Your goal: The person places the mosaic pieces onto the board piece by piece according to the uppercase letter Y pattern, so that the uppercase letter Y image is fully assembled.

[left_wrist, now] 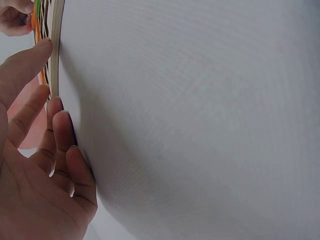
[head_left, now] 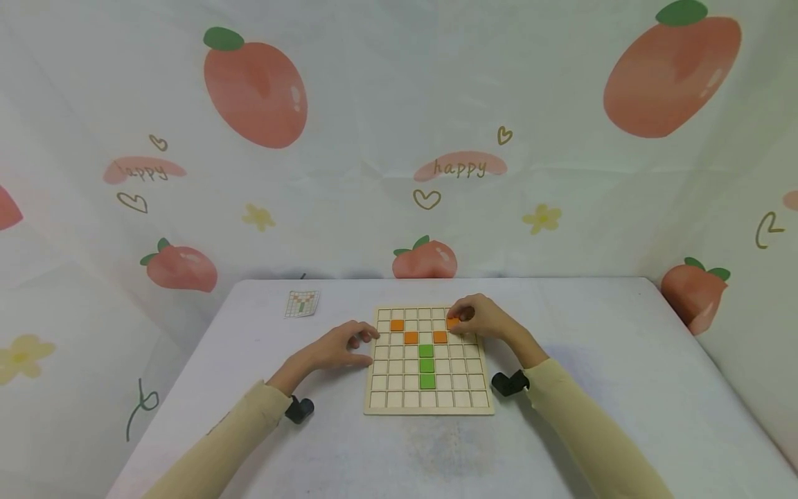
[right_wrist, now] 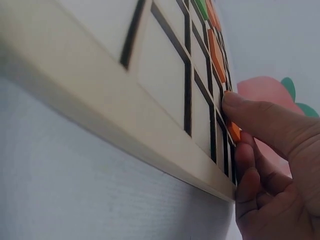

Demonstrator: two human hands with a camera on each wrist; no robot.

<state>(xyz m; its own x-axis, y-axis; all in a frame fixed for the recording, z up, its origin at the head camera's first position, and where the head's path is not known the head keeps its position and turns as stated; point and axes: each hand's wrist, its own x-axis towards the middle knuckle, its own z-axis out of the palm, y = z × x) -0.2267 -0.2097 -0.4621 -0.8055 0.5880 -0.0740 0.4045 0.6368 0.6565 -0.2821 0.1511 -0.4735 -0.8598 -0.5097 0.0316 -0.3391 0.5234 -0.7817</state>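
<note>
A square wooden grid board (head_left: 429,410) lies on the table. In the head view, three green tiles (head_left: 427,366) form a column in its middle. Three orange tiles (head_left: 411,337) sit in cells above them, two on the left and one on the right. At the board's upper right, my right hand (head_left: 489,320) pinches a further orange tile (right_wrist: 233,131) between thumb and fingers, low over a cell; whether it is fully seated cannot be told. My left hand (head_left: 337,346) is at the board's left edge, fingers loosely bent, thumb and fingertips at the rim, gripping no tile.
A small paper card (head_left: 302,304) printed with a coloured grid pattern lies at the back left of the white-covered table (head_left: 561,443). Black wrist cameras (head_left: 510,383) hang at both sleeves. A fruit-patterned curtain (head_left: 361,138) rises behind the table.
</note>
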